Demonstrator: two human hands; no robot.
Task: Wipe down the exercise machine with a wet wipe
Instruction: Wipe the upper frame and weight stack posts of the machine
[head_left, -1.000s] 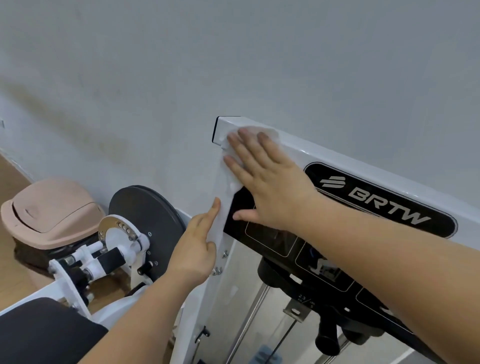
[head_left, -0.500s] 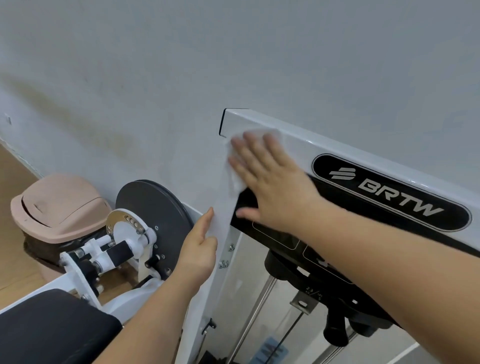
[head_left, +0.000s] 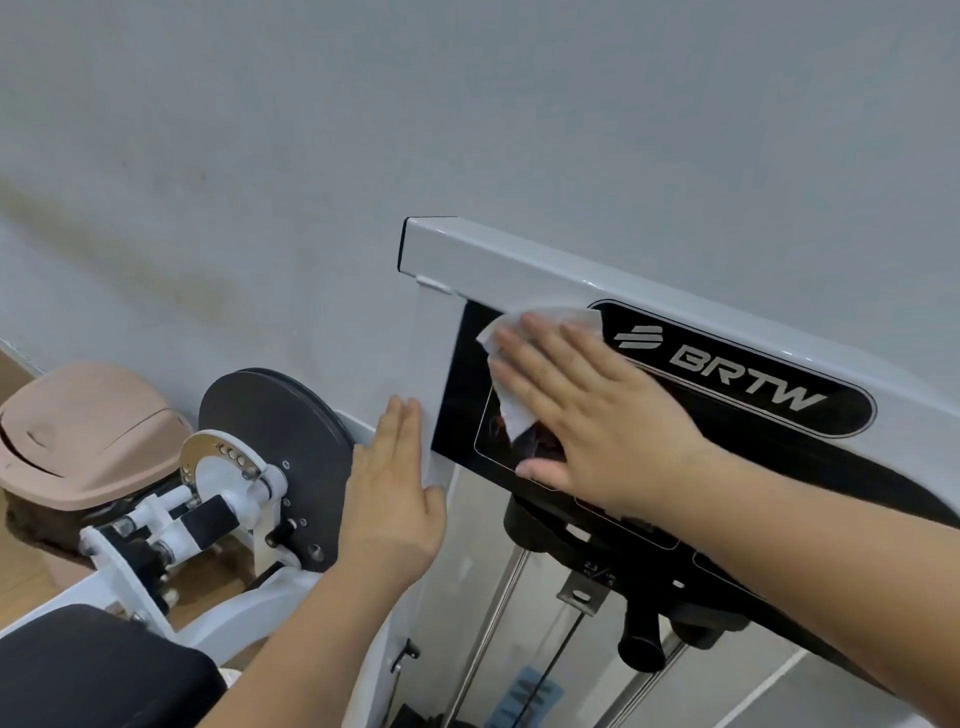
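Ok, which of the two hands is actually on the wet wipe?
The right hand, pressing the wet wipe flat on the black panel beside the BRTW logo; the left hand rests bare on the white upright.

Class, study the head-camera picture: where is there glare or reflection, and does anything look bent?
Head view: soft, even light, faint shadows; bright sheen along the white top beam; the glossy black panel mirrors reddish shapes beside the wet wipe under the right hand; the beam bows slightly, likely lens distortion.

Wipe (head_left: 555, 318) mostly hidden under R hand (head_left: 597, 421); machine (head_left: 519, 270) cut off by frame edge.
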